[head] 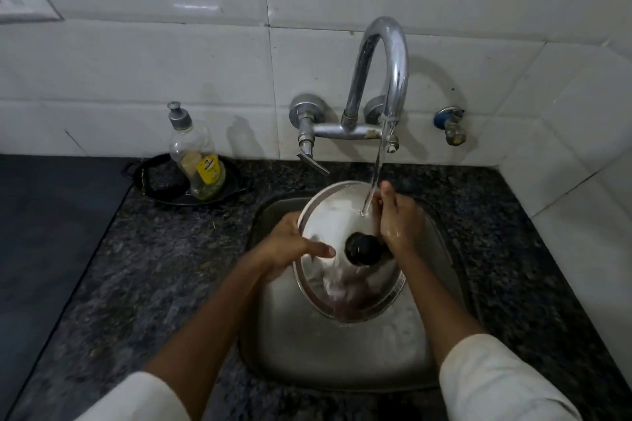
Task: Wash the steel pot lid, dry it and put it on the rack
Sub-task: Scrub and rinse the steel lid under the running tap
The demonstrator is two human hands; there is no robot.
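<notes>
Steel pot lid (pixel 337 215) under running water, left hand (pixel 290 243) gripping its nine o'clock edge, right hand (pixel 398 219) rubbing at three; drying, racking still to do.

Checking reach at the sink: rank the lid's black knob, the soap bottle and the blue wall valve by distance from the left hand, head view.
From the left hand:
1. Black knob, just right, on the lid.
2. Soap bottle, back left, on the counter.
3. Blue wall valve, far right, on the tiles.
</notes>
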